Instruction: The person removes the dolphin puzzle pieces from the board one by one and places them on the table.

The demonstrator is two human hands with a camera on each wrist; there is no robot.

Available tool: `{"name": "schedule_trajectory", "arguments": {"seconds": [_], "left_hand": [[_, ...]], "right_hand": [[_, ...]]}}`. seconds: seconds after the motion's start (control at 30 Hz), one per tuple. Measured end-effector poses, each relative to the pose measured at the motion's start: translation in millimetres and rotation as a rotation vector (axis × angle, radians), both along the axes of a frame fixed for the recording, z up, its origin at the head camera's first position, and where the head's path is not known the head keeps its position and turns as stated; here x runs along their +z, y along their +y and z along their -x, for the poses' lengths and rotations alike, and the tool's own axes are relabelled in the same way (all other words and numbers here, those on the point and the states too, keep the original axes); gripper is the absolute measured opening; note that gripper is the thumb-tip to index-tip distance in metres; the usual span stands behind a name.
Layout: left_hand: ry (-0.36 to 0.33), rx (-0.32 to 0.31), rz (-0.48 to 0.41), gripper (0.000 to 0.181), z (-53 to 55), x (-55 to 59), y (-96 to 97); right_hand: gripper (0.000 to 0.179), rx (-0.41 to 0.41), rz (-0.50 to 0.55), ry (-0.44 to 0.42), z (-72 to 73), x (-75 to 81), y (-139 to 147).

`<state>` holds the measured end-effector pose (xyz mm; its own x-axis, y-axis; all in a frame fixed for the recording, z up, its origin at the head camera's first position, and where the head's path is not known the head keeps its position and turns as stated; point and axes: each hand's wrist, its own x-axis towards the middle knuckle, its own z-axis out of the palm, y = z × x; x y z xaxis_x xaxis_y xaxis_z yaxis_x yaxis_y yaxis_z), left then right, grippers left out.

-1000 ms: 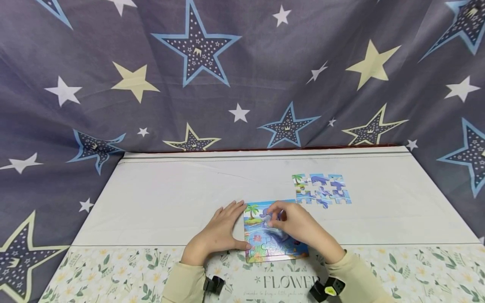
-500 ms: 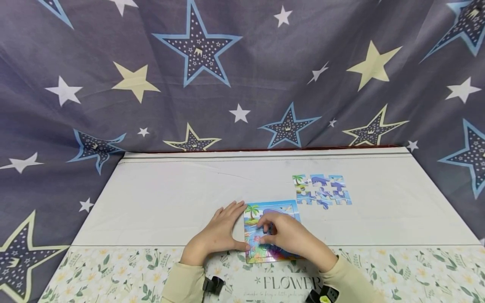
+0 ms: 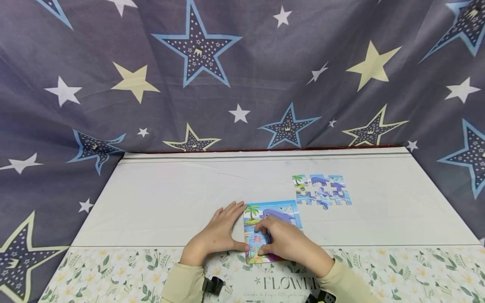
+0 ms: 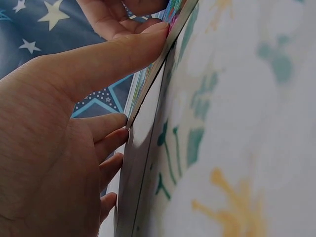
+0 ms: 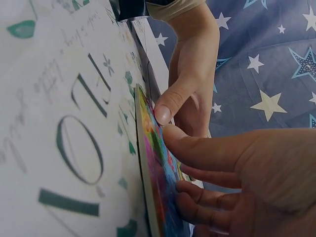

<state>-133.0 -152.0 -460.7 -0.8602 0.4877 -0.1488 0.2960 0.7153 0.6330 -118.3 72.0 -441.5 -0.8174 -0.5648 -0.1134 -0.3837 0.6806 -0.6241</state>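
Puzzle board: The flat rectangular board printed with a purple-blue dolphin, a green palm tree and blue sea [image 3: 278,212] is lying between your hands, straddling the white and flowered parts of the tabletop.
Left hand: Your left hand [image 3: 219,235] is spreading widely along the board's left side, its thumb resting on the lower left corner and its fingers reaching toward the upper left corner; it is gripping nothing.
Right hand: Your right hand [image 3: 286,240] is covering the lower right of the board, half open, fingers bent and thumb parted from the forefinger, their tips touching the printed surface; you cannot tell whether a piece is lying under the palm.
Thumbs: In the right wrist view, your two thumbs are sitting close together over the board.
Loose pieces: The blue-and-purple cardboard jigsaw pieces [image 3: 323,193] are lying in rows beyond the board's upper right corner, with white gaps showing between them.
Tabletop: The white cover with a flower-and-leaf print at its near side [image 3: 182,193] is spreading beneath everything.
Sleeves: Pale beige cuffs [image 3: 184,280] are ending at your wrists, beside small black wrist devices [image 3: 214,285].
Backdrop: Dark grey-purple star-patterned fabric [image 3: 242,75] is hanging behind.
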Motion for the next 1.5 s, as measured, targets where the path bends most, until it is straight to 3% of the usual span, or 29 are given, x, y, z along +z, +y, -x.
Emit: {"name": "schedule_trajectory", "arguments": {"seconds": [0.43,1.13,1.5], "left_hand": [[0.001,-0.005,-0.019,0.107,-1.3,4.2,0.5],[-0.001,-0.008,-0.005,0.107,-1.2,4.7,0.7],[-0.013,-0.007,-0.005,0.106,-0.6,4.2,0.0]], "right_hand": [[0.048,0.016,-0.079,0.022,-2.9,-0.4,-3.0],[0.045,0.006,-0.009,0.019,-2.7,-1.3,-2.1],[0.028,-0.021,0.053,0.016,-3.1,3.7,-2.7]]}}
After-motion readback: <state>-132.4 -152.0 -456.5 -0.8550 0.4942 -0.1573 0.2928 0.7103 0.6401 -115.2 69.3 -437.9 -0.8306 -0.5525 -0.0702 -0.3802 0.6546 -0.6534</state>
